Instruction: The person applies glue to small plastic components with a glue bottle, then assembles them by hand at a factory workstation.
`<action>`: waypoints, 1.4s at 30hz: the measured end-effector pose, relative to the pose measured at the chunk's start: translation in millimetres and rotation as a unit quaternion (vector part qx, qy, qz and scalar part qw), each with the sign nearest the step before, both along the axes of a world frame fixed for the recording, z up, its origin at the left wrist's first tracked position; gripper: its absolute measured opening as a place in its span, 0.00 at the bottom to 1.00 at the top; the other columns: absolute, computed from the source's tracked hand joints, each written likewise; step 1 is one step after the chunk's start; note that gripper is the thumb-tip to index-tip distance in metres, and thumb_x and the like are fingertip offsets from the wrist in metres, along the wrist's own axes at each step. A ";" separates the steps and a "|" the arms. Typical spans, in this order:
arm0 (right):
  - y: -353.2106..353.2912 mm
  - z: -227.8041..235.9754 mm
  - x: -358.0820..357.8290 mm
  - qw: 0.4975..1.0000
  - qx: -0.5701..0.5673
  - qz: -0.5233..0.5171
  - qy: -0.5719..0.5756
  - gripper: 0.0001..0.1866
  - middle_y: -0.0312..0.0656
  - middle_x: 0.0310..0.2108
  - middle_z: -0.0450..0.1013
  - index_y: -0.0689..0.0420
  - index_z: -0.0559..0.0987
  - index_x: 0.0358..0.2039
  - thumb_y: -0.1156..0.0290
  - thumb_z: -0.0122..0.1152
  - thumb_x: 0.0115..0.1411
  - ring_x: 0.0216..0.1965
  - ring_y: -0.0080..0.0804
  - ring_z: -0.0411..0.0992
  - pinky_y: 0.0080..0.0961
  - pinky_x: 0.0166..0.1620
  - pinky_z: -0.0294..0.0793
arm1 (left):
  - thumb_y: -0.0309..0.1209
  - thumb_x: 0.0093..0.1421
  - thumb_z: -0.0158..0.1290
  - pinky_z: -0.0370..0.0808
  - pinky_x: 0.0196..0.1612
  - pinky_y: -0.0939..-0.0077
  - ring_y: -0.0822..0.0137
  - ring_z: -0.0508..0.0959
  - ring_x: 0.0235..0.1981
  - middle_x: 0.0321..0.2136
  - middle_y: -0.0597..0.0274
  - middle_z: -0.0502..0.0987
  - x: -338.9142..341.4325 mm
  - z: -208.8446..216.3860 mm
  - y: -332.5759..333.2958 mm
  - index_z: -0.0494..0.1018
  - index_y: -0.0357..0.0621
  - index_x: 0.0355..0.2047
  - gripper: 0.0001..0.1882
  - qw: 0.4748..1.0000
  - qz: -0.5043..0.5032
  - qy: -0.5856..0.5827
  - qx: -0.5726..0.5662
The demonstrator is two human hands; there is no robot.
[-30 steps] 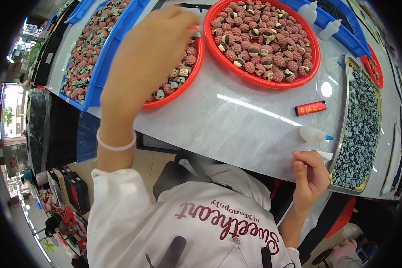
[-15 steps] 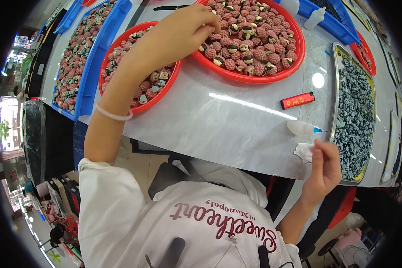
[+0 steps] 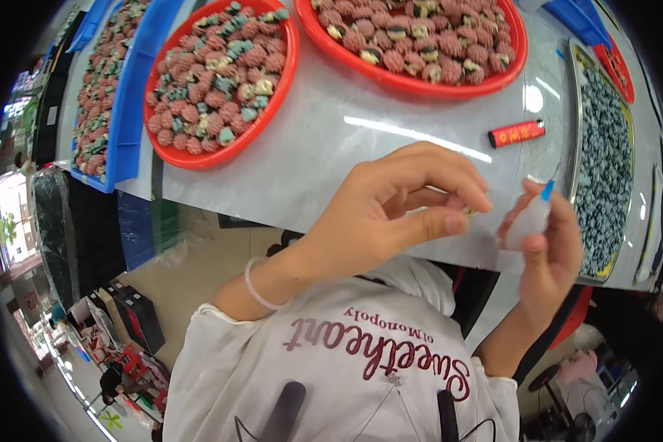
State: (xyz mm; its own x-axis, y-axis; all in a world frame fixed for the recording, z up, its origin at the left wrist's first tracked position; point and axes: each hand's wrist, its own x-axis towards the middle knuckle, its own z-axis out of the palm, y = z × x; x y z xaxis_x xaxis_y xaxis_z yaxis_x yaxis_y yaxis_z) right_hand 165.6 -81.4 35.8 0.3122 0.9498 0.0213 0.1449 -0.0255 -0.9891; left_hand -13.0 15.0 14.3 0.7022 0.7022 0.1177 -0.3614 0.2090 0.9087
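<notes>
My left hand (image 3: 390, 214) is raised in front of my chest, its thumb and fingers pinched on a small piece (image 3: 467, 211) that is mostly hidden by the fingertips. My right hand (image 3: 549, 254) grips a small white squeeze bottle (image 3: 529, 219) with a blue nozzle (image 3: 546, 190) and a thin needle tip pointing up. The two hands are close together above the near edge of the grey table (image 3: 331, 140).
Two round red trays (image 3: 280, 96) (image 3: 449, 82) hold several pink and green knobbly pieces. A blue tray (image 3: 129, 110) with more stands at the left. A metal tray (image 3: 576, 110) of dark grey pieces lies at the right, a red lighter (image 3: 516, 133) beside it.
My left hand has left the red tray and come back to my chest with a small piece. My right hand has risen with the bottle toward it.
</notes>
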 end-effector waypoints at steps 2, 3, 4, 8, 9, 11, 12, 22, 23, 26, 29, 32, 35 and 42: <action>-6.9 16.6 17.7 0.996 -0.021 0.023 -0.083 0.30 0.43 0.35 0.68 0.68 0.68 0.43 0.54 0.59 0.49 0.31 0.24 0.67 0.16 0.36 0.63 | 0.25 0.54 0.51 0.71 0.39 0.77 0.67 0.73 0.36 0.39 0.50 0.71 3.9 -4.8 -6.6 0.69 0.35 0.37 0.10 0.993 -0.016 -0.050 -0.109; -8.8 19.5 22.9 0.993 -0.008 0.016 -0.115 0.32 0.43 0.35 0.68 0.68 0.68 0.43 0.52 0.61 0.47 0.31 0.24 0.67 0.16 0.36 0.63 | 0.25 0.54 0.51 0.71 0.39 0.77 0.67 0.73 0.36 0.39 0.50 0.71 5.6 -5.8 -8.7 0.69 0.35 0.37 0.10 0.991 -0.023 -0.051 -0.120; -10.5 19.7 26.0 0.991 0.021 -0.012 -0.132 0.33 0.43 0.35 0.68 0.67 0.68 0.42 0.52 0.63 0.45 0.32 0.25 0.67 0.16 0.36 0.63 | 0.27 0.55 0.50 0.71 0.39 0.77 0.67 0.73 0.36 0.39 0.50 0.70 7.9 -8.4 -9.0 0.68 0.35 0.38 0.11 0.992 -0.020 -0.042 -0.120; -9.7 22.3 28.6 0.991 0.068 -0.055 -0.100 0.32 0.48 0.35 0.68 0.65 0.68 0.37 0.54 0.68 0.40 0.36 0.31 0.67 0.20 0.39 0.65 | 0.30 0.56 0.50 0.71 0.38 0.75 0.65 0.74 0.37 0.38 0.51 0.71 11.7 -16.5 -12.0 0.67 0.36 0.38 0.13 0.988 -0.020 -0.040 -0.147; -9.2 22.5 28.5 0.993 0.080 -0.043 -0.069 0.31 0.49 0.35 0.68 0.65 0.68 0.37 0.55 0.68 0.40 0.36 0.32 0.67 0.21 0.40 0.66 | 0.31 0.56 0.50 0.71 0.38 0.75 0.65 0.74 0.36 0.37 0.51 0.71 12.1 -19.2 -12.7 0.67 0.36 0.38 0.13 0.990 -0.010 -0.049 -0.134; -11.6 20.7 29.3 0.993 0.072 -0.030 -0.090 0.28 0.49 0.34 0.65 0.63 0.69 0.38 0.53 0.64 0.45 0.39 0.33 0.64 0.23 0.42 0.62 | 0.33 0.55 0.51 0.72 0.38 0.75 0.66 0.74 0.35 0.35 0.51 0.72 13.6 -20.0 -11.9 0.67 0.36 0.38 0.14 0.990 -0.009 -0.052 -0.134; -9.6 21.9 27.9 0.992 0.071 -0.032 -0.097 0.27 0.49 0.34 0.65 0.63 0.69 0.38 0.53 0.62 0.47 0.39 0.34 0.64 0.24 0.42 0.63 | 0.34 0.55 0.51 0.72 0.37 0.76 0.66 0.74 0.34 0.35 0.51 0.72 13.2 -21.4 -11.1 0.67 0.36 0.38 0.15 0.991 -0.013 -0.049 -0.121; -12.2 23.2 23.5 0.979 0.100 -0.045 -0.171 0.25 0.52 0.33 0.65 0.70 0.69 0.37 0.58 0.56 0.52 0.35 0.39 0.67 0.29 0.40 0.68 | 0.37 0.54 0.52 0.73 0.35 0.79 0.69 0.73 0.33 0.35 0.51 0.72 13.3 -17.4 -11.0 0.67 0.35 0.39 0.18 0.990 -0.020 -0.026 -0.134; -14.8 24.8 22.6 0.968 0.125 -0.051 -0.211 0.25 0.53 0.32 0.66 0.71 0.69 0.37 0.58 0.56 0.52 0.35 0.40 0.67 0.29 0.39 0.69 | 0.37 0.54 0.52 0.73 0.35 0.79 0.69 0.73 0.33 0.35 0.51 0.72 13.6 -18.1 -11.0 0.67 0.35 0.39 0.18 0.990 -0.020 -0.026 -0.135; -8.8 34.3 15.0 0.950 0.142 -0.017 -0.277 0.23 0.56 0.29 0.69 0.72 0.69 0.35 0.61 0.56 0.51 0.30 0.39 0.67 0.29 0.36 0.70 | 0.37 0.54 0.52 0.73 0.35 0.79 0.68 0.73 0.33 0.35 0.51 0.71 14.6 -20.1 -10.0 0.67 0.35 0.39 0.18 0.991 -0.027 -0.036 -0.122; -9.8 33.2 7.2 0.916 0.174 -0.034 -0.360 0.21 0.57 0.25 0.71 0.72 0.70 0.34 0.64 0.56 0.48 0.25 0.36 0.66 0.26 0.30 0.67 | 0.36 0.54 0.52 0.73 0.35 0.79 0.68 0.73 0.33 0.36 0.51 0.71 15.6 -20.9 -10.0 0.67 0.35 0.38 0.17 0.991 -0.021 -0.026 -0.127; -15.7 37.2 3.4 0.893 0.195 -0.062 -0.401 0.19 0.58 0.23 0.72 0.71 0.71 0.33 0.67 0.56 0.45 0.21 0.33 0.64 0.25 0.26 0.62 | 0.36 0.54 0.52 0.73 0.35 0.79 0.68 0.73 0.33 0.36 0.51 0.71 15.2 -18.1 -10.4 0.67 0.35 0.39 0.17 0.993 -0.016 -0.019 -0.118; -14.4 38.8 6.1 0.901 0.190 -0.034 -0.389 0.19 0.57 0.23 0.72 0.70 0.71 0.32 0.67 0.56 0.44 0.20 0.32 0.64 0.24 0.25 0.60 | 0.36 0.54 0.52 0.73 0.35 0.80 0.68 0.72 0.35 0.36 0.51 0.71 15.1 -20.5 -10.7 0.67 0.35 0.39 0.17 0.992 -0.019 -0.026 -0.125; -7.0 40.4 9.6 0.903 0.159 0.041 -0.397 0.22 0.53 0.23 0.73 0.68 0.71 0.33 0.59 0.58 0.49 0.21 0.31 0.65 0.21 0.26 0.63 | 0.36 0.55 0.51 0.72 0.35 0.81 0.68 0.73 0.34 0.37 0.50 0.70 13.4 -18.2 -9.2 0.66 0.35 0.39 0.18 0.991 -0.012 -0.020 -0.128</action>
